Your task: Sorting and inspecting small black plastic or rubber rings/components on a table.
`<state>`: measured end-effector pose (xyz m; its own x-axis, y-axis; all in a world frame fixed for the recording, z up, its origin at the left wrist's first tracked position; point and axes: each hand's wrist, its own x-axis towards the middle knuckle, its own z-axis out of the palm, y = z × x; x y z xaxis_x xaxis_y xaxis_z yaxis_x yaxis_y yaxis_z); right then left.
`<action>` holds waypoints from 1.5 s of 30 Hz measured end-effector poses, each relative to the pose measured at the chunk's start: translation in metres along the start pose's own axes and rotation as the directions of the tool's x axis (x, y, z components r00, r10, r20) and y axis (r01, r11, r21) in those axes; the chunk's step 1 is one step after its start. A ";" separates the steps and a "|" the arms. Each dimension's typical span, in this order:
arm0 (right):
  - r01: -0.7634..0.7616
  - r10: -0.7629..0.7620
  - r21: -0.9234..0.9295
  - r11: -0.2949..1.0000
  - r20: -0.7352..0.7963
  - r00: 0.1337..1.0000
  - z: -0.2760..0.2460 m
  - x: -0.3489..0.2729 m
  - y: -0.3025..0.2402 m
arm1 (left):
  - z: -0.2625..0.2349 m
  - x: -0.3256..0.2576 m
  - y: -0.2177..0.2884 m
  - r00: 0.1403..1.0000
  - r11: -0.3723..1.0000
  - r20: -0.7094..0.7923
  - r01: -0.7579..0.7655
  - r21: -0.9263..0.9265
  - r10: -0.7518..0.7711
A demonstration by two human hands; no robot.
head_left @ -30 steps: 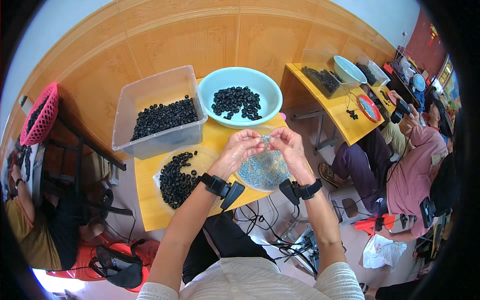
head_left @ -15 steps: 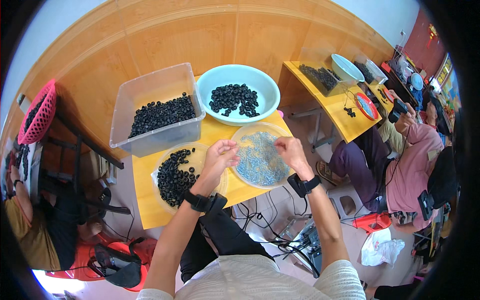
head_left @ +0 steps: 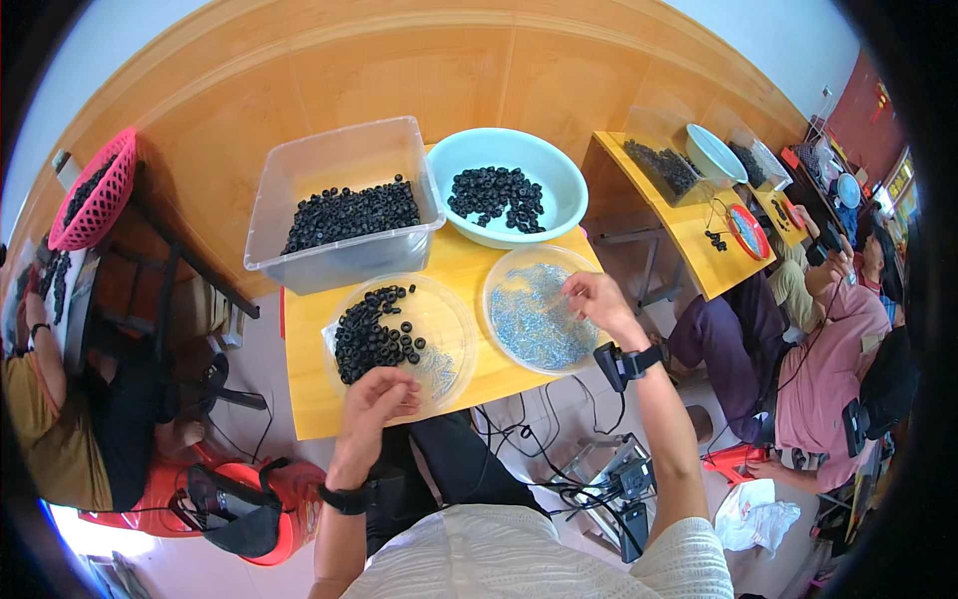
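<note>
My left hand (head_left: 377, 401) is at the near edge of the left clear dish (head_left: 461, 344), its fingers curled inward with the tips close together. Whatever they may hold is too small to see. Black ring-shaped parts (head_left: 367, 339) heap up on that dish's left side, with a small pile of thin pale-blue pieces (head_left: 437, 371) at its near right. Over the right edge of the second clear dish (head_left: 499, 351), my right hand (head_left: 601, 301) has its fingers pinched, their contents unclear. Many thin, shiny blue-silver pieces (head_left: 544, 324) cover this dish.
Behind the dishes stand a clear plastic bin (head_left: 344, 270) and a light-blue basin (head_left: 567, 215), both holding black rings. Cables (head_left: 544, 444) hang near the yellow table's front edge (head_left: 304, 414). Other people sit at the left and right, one at another yellow table (head_left: 714, 265).
My left hand has moved from between the dishes down and left to the left dish's near edge. My right hand stays over the right dish. The view has shifted slightly.
</note>
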<state>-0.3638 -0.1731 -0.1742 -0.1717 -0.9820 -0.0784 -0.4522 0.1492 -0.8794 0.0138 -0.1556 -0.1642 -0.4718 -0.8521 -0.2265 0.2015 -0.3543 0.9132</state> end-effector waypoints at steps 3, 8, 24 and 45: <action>0.075 -0.065 0.101 0.992 -0.101 0.993 -0.005 -0.010 -0.034 | -0.024 -0.019 0.000 0.991 0.997 -0.119 -0.058 -0.041 0.053; 0.368 -0.299 0.011 0.930 -0.560 0.772 0.005 -0.022 -0.064 | -0.038 -0.038 -0.005 0.979 0.992 -0.183 -0.101 -0.081 0.085; 0.113 -0.177 -0.533 0.839 -0.071 0.982 0.031 0.018 -0.019 | -0.045 -0.058 -0.017 0.968 0.987 -0.232 -0.121 -0.108 0.093; 0.084 -0.042 0.183 0.979 -0.224 0.974 0.013 0.011 -0.054 | -0.059 -0.075 -0.024 0.931 0.992 -0.357 -0.106 -0.062 0.078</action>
<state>-0.3302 -0.1939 -0.1340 -0.3444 -0.9365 0.0660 -0.2973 0.0421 -0.9539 0.0953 -0.1060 -0.1892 -0.1176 -0.9582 -0.2607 0.3030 -0.2847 0.9095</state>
